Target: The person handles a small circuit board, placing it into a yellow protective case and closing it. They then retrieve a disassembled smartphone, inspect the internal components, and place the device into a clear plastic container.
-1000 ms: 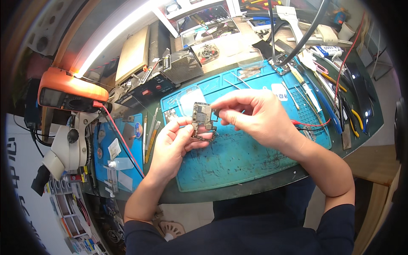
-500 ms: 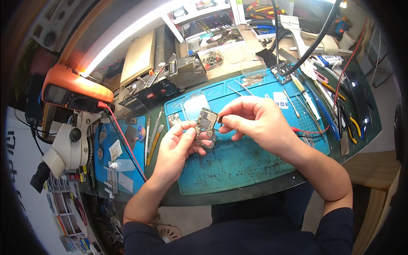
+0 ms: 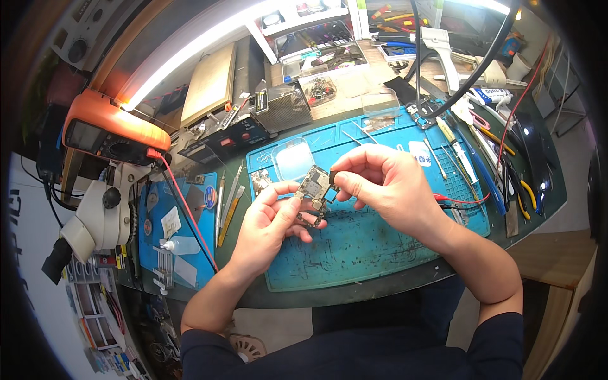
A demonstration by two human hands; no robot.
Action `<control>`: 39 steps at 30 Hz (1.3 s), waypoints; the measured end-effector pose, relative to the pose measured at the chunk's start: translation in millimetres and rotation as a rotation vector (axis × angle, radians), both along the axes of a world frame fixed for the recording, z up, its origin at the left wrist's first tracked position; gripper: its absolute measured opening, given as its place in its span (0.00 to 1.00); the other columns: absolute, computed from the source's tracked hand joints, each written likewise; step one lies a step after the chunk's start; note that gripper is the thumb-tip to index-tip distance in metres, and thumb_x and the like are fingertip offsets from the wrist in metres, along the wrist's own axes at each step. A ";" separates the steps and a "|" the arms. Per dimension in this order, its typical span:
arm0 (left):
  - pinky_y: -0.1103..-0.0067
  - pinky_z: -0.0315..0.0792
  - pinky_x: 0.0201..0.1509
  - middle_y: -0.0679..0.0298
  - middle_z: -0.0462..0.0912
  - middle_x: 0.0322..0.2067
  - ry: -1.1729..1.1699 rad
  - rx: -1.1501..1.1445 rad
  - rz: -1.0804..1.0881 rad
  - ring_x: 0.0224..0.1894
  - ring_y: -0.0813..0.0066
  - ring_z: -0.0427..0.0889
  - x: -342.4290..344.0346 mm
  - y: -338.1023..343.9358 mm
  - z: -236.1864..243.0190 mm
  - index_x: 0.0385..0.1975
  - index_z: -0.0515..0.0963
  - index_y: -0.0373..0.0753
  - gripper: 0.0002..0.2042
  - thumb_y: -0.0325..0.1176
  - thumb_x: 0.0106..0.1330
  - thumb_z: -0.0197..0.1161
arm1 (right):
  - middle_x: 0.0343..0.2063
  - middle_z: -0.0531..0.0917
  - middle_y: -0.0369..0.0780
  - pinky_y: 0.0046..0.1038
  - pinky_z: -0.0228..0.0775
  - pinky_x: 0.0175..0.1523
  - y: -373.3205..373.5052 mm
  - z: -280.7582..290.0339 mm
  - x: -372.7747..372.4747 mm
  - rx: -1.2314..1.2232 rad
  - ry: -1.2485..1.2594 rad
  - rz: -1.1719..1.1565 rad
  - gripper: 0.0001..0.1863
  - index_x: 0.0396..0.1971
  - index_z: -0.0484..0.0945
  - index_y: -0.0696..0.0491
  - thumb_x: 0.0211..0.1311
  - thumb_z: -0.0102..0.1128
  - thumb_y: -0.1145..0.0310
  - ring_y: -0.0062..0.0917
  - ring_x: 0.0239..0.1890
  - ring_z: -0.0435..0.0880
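Observation:
Between the thumb and fingers of my left hand (image 3: 272,218) is a small phone circuit board (image 3: 312,185), held tilted above the blue work mat (image 3: 373,244). Its grey shielded part faces up, and its narrower lower end shows a gap. My right hand (image 3: 380,183) pinches a small dark piece (image 3: 333,179) at the board's upper right edge. Whether that piece is joined to the board I cannot tell. Just behind the board lies a clear plastic box (image 3: 293,158) on the mat.
An orange multimeter (image 3: 114,133) stands at the left, its red lead crossing a smaller blue mat (image 3: 158,253). Tweezers, brushes and pliers (image 3: 527,195) lie at the right. A mesh-covered metal box (image 3: 282,107) and a clear parts box (image 3: 318,90) stand behind. Black cables (image 3: 472,79) hang at the upper right.
The board has tilted further to the right and shifted slightly right with my left hand. My right hand keeps its pinch on the dark piece, almost in the same place.

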State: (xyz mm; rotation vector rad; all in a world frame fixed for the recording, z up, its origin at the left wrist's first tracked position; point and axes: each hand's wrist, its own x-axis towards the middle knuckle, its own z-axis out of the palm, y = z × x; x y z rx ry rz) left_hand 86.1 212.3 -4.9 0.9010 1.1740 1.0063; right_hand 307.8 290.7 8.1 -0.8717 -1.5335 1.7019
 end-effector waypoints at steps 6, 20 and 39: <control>0.77 0.82 0.39 0.50 0.81 0.46 0.001 0.043 -0.054 0.45 0.61 0.86 2.5 -1.6 1.9 0.57 0.62 0.35 0.16 0.32 0.75 0.53 | 0.36 0.86 0.36 0.18 0.76 0.37 -0.8 -4.3 -1.4 -0.006 -0.004 0.012 0.11 0.47 0.80 0.59 0.68 0.61 0.72 0.15 0.37 0.85; 0.73 0.82 0.48 0.50 0.80 0.50 -0.047 -0.024 -0.174 0.49 0.62 0.84 10.7 -4.4 8.3 0.71 0.51 0.35 0.29 0.28 0.74 0.54 | 0.28 0.83 0.41 0.29 0.77 0.35 -7.6 -9.7 -7.1 0.727 -0.182 -0.190 0.06 0.36 0.83 0.56 0.58 0.63 0.76 0.32 0.30 0.85; 0.67 0.81 0.50 0.44 0.78 0.52 -0.113 0.012 -0.201 0.52 0.54 0.82 12.1 -8.4 7.1 0.71 0.49 0.36 0.28 0.29 0.75 0.52 | 0.29 0.81 0.39 0.30 0.76 0.33 -8.0 -18.2 -10.0 0.901 -0.246 -0.165 0.06 0.36 0.82 0.52 0.58 0.64 0.73 0.33 0.30 0.83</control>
